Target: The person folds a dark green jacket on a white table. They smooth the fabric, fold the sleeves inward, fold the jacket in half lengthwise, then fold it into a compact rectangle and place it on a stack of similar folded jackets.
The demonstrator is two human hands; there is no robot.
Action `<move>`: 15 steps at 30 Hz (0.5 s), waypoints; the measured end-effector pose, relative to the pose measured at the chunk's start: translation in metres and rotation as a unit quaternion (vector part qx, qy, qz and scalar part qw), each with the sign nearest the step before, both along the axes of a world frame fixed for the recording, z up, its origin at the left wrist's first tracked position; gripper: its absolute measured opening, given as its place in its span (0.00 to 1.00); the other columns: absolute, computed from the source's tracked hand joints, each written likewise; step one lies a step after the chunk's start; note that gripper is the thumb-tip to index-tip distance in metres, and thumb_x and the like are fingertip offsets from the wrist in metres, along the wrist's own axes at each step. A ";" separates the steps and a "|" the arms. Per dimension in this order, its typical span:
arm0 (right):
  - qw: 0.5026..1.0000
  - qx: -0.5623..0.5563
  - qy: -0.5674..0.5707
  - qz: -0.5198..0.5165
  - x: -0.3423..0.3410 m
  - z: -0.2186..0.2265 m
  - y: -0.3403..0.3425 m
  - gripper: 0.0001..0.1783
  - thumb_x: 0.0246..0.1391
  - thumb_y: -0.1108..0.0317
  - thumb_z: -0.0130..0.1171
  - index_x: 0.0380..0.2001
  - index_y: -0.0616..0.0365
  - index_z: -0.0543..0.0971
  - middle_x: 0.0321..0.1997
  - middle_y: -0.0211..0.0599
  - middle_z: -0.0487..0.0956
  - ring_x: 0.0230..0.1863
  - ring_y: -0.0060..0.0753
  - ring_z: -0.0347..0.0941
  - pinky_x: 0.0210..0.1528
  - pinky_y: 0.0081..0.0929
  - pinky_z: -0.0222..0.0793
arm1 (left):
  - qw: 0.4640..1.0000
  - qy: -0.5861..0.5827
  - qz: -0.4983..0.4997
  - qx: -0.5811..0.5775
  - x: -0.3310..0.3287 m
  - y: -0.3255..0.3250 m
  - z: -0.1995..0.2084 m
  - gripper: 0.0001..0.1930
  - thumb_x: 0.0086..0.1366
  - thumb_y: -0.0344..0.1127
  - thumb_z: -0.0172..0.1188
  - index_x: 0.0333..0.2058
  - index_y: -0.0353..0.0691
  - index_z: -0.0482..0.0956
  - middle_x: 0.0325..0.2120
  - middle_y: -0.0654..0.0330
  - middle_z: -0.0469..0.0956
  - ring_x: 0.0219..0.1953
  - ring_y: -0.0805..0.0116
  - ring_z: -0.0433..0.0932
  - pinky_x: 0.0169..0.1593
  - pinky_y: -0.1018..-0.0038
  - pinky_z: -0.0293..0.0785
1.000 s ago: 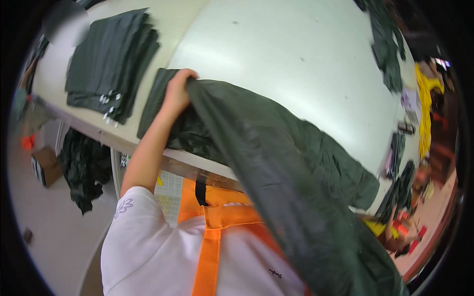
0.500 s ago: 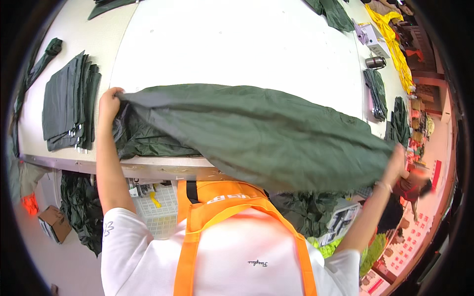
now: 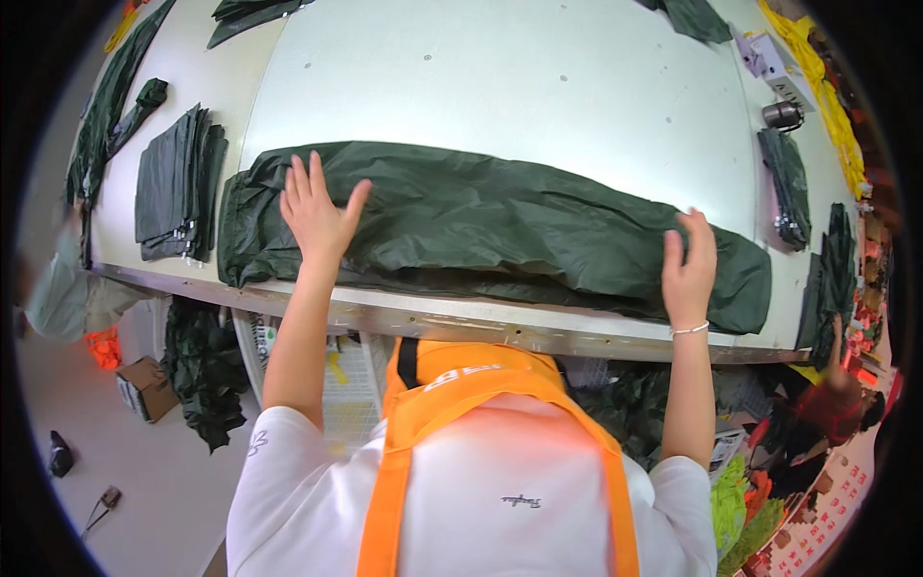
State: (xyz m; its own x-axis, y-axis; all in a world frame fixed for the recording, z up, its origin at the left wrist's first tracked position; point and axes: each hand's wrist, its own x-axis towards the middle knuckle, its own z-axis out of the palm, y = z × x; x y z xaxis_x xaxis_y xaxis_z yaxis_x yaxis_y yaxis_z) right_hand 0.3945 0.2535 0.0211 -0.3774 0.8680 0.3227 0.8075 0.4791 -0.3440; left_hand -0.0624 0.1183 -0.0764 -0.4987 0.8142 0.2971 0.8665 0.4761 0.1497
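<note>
Two bare hands lie flat on one long dark green garment (image 3: 500, 226) spread along the near edge of the white tabletop (image 3: 500, 87). The left hand (image 3: 317, 216) rests palm down near the garment's left end, its grip spread wide, fingers fanned and holding nothing. The right hand (image 3: 687, 264) presses the right end, fingers straight and close together, a thin bracelet (image 3: 690, 330) at the wrist. Both forearms reach up from an orange apron (image 3: 481, 404) over a white shirt. One stack of folded dark green pieces (image 3: 173, 188) lies just left of the garment. Another folded bundle (image 3: 790, 183) sits well to the right, beside what may be a small dark cylinder (image 3: 782, 113). More green cloth (image 3: 202, 370) hangs below the tabletop's edge.
</note>
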 end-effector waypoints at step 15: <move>0.973 -0.085 -0.213 0.015 -0.002 -0.147 -0.005 0.34 0.57 0.57 0.51 0.66 0.45 0.57 0.72 0.37 0.49 0.72 0.47 0.39 0.69 0.53 0.30 | 0.986 -0.032 0.125 -0.107 -0.067 -0.004 -0.092 0.50 0.54 0.73 0.49 0.65 0.42 0.51 0.64 0.33 0.45 0.67 0.39 0.42 0.66 0.50 0.39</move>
State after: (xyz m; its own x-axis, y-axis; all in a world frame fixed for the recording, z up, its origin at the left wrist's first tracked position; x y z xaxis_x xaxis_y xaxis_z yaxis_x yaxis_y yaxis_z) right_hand 0.3929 0.2486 -0.1261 -0.4708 0.8821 -0.0162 0.8811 0.4693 -0.0580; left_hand -0.1294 0.1146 -0.1679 -0.7034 0.7047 0.0931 0.7107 0.6998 0.0720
